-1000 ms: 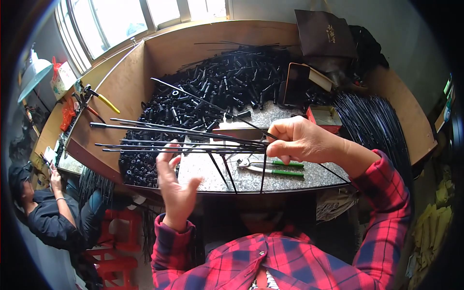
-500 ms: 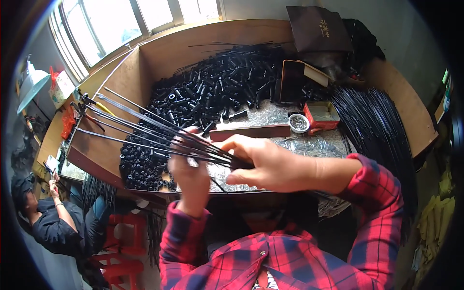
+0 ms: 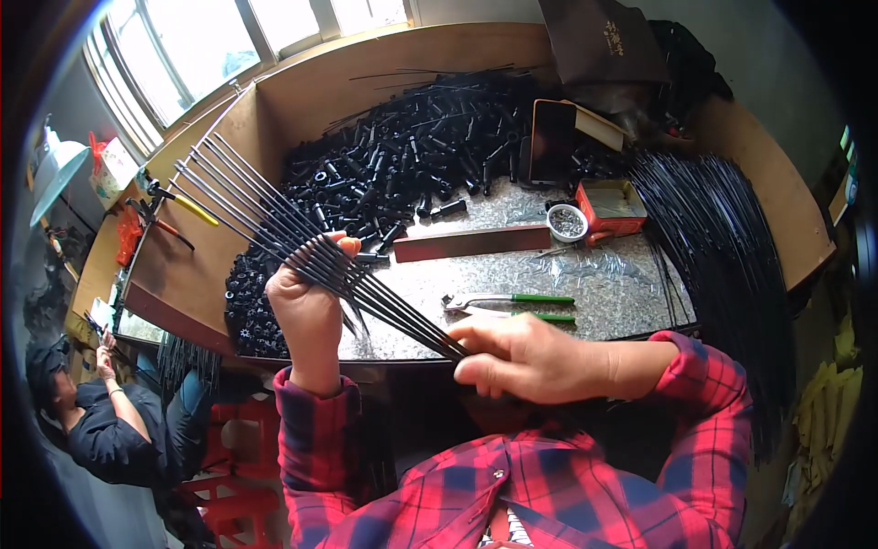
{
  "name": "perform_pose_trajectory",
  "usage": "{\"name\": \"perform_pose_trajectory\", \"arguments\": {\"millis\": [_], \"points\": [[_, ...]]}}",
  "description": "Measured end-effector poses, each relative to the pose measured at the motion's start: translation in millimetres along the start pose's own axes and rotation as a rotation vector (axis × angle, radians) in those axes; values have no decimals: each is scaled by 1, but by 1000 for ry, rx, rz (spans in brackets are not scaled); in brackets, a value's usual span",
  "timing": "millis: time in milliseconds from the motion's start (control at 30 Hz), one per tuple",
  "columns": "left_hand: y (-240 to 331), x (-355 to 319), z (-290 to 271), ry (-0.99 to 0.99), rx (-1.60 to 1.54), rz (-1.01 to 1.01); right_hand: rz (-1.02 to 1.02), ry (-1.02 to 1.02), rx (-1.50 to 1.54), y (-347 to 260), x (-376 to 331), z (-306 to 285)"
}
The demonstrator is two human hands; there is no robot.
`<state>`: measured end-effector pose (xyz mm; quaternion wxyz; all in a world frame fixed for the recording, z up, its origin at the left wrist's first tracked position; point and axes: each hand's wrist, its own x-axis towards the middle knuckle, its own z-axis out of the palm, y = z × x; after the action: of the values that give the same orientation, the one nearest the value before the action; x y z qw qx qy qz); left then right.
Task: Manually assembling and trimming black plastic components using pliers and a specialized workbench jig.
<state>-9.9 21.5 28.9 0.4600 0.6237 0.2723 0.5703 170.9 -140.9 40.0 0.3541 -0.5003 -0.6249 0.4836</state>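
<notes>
Right: both hands are clamped on one bundle of thin black rods (image 3: 302, 242). The left hand (image 3: 311, 306) has its grip wrapped around the bundle's middle, thumb on top. The right hand (image 3: 540, 357) has its fingers pinched together on the near ends, just over the surface's (image 3: 512, 274) front edge. The rods fan out up-left, over the wooden tray wall (image 3: 210, 247). The tray holds a big heap of black tubes (image 3: 402, 156). A small round bowl (image 3: 567, 221) has tiny metal bits in it and touches an open red box (image 3: 615, 203). Green-handled pliers (image 3: 512, 302) lie flat near the right hand. More black rods (image 3: 722, 238) are piled at right.
</notes>
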Motion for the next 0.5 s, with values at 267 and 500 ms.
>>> {"name": "perform_pose_trajectory", "arguments": {"millis": [267,500], "points": [[14,1,10,-90,94,37,-111,419,-1314,140,8,-35],[20,13,23,-191,176,49,284,230,-1546,137,-20,-58]]}}
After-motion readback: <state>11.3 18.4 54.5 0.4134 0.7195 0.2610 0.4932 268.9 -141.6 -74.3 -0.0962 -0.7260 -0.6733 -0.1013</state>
